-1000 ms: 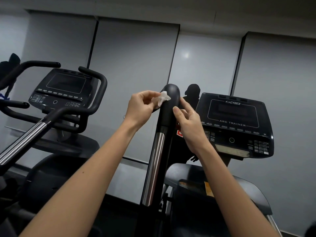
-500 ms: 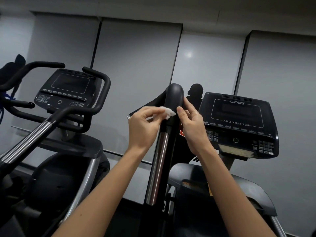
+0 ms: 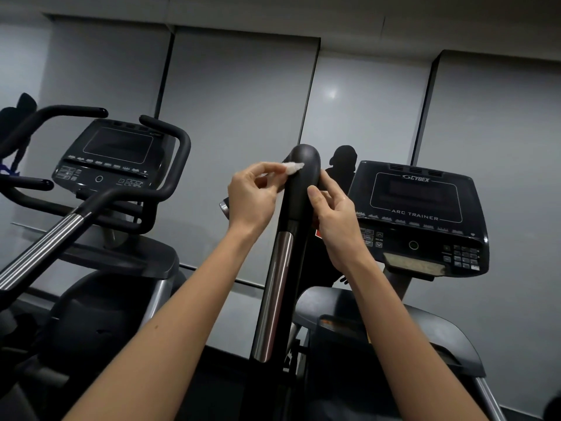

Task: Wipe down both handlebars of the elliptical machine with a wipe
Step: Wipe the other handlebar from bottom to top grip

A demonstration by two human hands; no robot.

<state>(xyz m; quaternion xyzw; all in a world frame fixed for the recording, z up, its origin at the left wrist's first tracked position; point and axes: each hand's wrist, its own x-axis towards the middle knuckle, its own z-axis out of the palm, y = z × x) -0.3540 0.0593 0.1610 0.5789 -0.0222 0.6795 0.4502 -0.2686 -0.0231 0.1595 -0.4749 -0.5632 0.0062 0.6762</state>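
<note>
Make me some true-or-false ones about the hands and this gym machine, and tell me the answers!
1. The left hand pinches a white wipe. True.
2. The right hand holds a spray bottle. False: it holds the black handlebar grip, thumb on its front.
3. The console on the right says ARC TRAINER. True.
4. The wipe lies on that console. False: it is up by the rounded top of the handlebar grip.
</note>
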